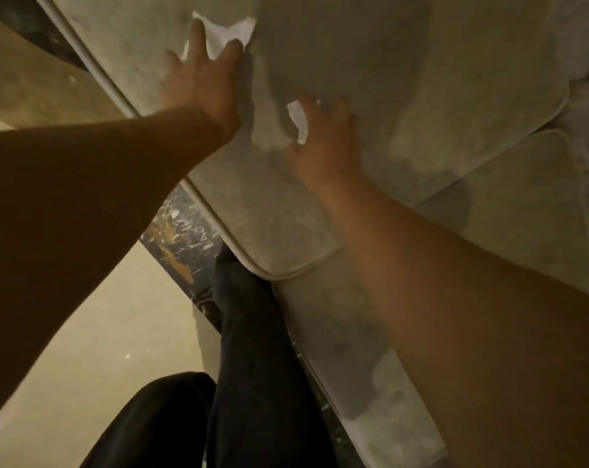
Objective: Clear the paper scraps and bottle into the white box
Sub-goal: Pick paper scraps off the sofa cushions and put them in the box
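White paper scraps lie on the pale cushion [370,62]: one [230,35] at eleven o'clock under my spread left hand [200,82], another [298,121] half-pinched in my curled right hand [323,143]. Featherlight, flimsy; pinch at an edge.

left hand [198,82] on scrap [230,33] | right hand [323,136] seemingly gripping scrap [298,121]

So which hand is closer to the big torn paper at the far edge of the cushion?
Left. The left hand lies on the big torn paper, fingers spread over it. The right hand sits nearer the camera, on a smaller scrap.
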Demonstrator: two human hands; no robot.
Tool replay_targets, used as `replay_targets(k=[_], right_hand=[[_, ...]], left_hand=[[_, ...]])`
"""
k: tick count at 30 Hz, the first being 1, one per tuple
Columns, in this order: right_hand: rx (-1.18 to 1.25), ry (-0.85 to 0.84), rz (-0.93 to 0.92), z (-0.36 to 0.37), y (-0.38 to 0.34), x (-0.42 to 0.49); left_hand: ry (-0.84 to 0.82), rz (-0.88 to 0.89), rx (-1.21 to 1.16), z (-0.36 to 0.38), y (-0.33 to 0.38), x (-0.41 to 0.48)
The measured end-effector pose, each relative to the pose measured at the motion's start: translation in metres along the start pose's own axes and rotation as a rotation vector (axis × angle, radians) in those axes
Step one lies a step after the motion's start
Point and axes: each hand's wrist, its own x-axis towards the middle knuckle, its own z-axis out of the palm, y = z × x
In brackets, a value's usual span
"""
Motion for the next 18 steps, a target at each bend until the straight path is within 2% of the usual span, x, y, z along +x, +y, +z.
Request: replay_targets(k=[2,7,10,13,18], right_hand=[[-0.073,0.041,0.007,0.018,0.004,0.025],[-0.078,0.076,0.057,0.035,-0.004,0.045],[-0.079,0.048,0.013,0.030,-0.008,0.055],[0.028,-0.096,-0.014,0.015,-0.010,0.067],[-0.050,-0.044,-0.023,-0.024,-0.027,0.055]], left_hand=[[0.035,0.047,0.035,0.020,-0.001,0.030],[0.118,0.071,0.083,0.046,0.007,0.060],[0.040,0.062,0.069,0.040,0.011,0.065],[-0.097,0.102,0.050,0.028,0.008,0.066],[-0.206,0.127,0.013,-0.012,-0.004,0.043]])
